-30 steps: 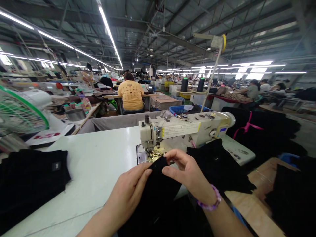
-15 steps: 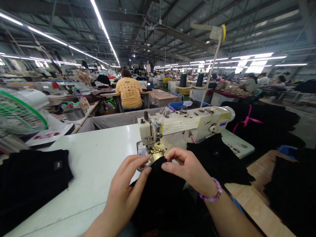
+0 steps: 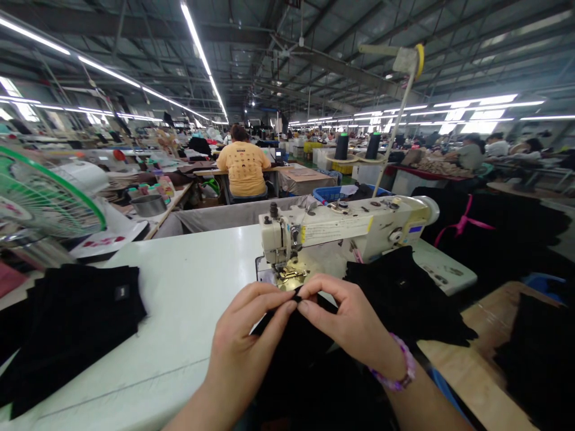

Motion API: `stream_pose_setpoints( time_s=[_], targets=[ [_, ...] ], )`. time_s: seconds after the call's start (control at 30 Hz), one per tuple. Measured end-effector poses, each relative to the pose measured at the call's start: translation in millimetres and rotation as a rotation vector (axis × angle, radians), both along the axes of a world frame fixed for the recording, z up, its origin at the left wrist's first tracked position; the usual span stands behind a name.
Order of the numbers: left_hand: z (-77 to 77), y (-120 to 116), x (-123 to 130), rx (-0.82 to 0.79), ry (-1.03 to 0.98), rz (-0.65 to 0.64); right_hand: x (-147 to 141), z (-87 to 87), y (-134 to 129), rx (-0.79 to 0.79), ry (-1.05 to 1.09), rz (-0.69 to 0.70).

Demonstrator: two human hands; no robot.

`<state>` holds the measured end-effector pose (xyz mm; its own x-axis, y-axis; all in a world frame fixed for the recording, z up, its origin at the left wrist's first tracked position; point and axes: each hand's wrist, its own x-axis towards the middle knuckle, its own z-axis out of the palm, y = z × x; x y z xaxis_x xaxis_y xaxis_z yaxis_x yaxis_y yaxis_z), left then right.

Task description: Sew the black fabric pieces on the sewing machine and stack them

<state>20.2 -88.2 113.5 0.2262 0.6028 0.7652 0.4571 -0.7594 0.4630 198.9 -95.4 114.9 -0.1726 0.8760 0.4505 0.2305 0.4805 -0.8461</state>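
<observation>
Both my hands pinch the upper edge of a piece of black fabric (image 3: 299,344) just in front of the sewing machine (image 3: 341,224). My left hand (image 3: 251,326) has thumb and forefinger closed on the edge. Almost touching it, my right hand (image 3: 344,314) grips the same edge with thumb and fingers; a purple beaded bracelet (image 3: 399,365) is on that wrist. The needle area (image 3: 290,272) lies just beyond my fingertips. Lower down, the fabric drops toward my lap, where its outline merges with other dark cloth.
A stack of black fabric pieces (image 3: 85,323) with a small label lies left on the white table (image 3: 188,269). More black pieces (image 3: 404,293) rest right of the needle. A green-rimmed fan (image 3: 49,197) stands far left. Ahead, a person in a yellow shirt (image 3: 244,167) sits facing away.
My left hand has moved right and up to meet my right hand, and both now pinch the fabric edge together. The whole view has shifted slightly left.
</observation>
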Motion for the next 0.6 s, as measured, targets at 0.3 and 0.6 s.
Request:
stream_pose_setpoints(
  time_s=[0.3,0.6],
  targets=[
    [22.7,6,-28,-0.235,-0.199,0.131,21,0.6,7,0.220,-0.163,-0.028],
    [13.6,7,-49,-0.420,-0.482,0.215,27,4.5,5,0.029,-0.045,0.011]
  ],
)
